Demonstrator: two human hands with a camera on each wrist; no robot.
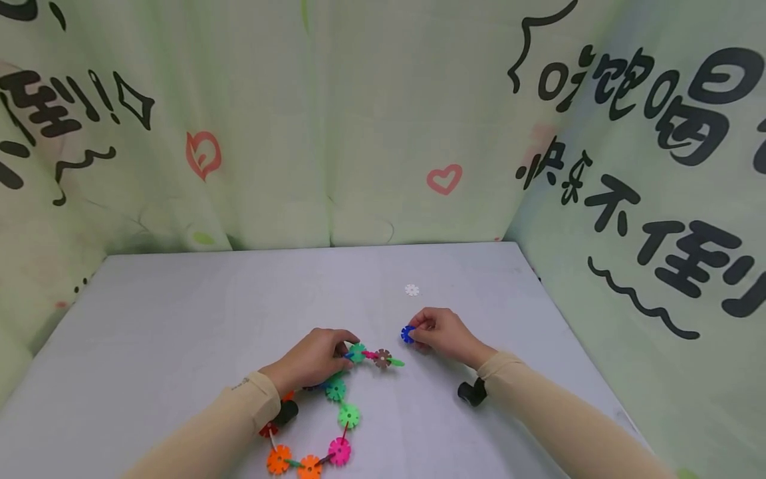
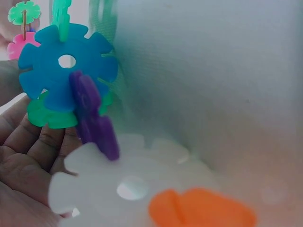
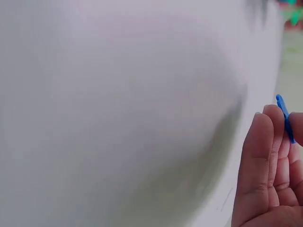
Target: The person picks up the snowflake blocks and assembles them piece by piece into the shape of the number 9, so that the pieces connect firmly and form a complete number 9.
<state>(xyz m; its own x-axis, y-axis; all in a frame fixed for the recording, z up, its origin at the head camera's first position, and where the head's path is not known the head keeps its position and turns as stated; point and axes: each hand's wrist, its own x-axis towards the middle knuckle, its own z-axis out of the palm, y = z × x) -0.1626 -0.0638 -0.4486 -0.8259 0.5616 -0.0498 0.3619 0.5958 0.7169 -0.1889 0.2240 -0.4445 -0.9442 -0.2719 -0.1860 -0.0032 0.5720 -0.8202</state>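
My left hand (image 1: 316, 356) grips a chain of interlocked snowflake discs near its upper end, by a teal disc (image 1: 358, 352). Beyond those fingers, pink, brown (image 1: 382, 359) and light green discs stick out to the right. The rest of the chain curves down the table through green (image 1: 349, 416), pink and orange discs, partly hidden by the left forearm. In the left wrist view, blue (image 2: 97, 52), purple and white discs hang close to the palm. My right hand (image 1: 445, 334) pinches a single blue snowflake disc (image 3: 285, 119) between thumb and fingers, apart from the chain.
One loose white snowflake disc (image 1: 412, 290) lies on the white table (image 1: 197, 313) beyond the right hand. Printed curtains (image 1: 371, 120) stand along the back and sides of the table. A black wrist camera (image 1: 472, 392) sits under the right forearm.
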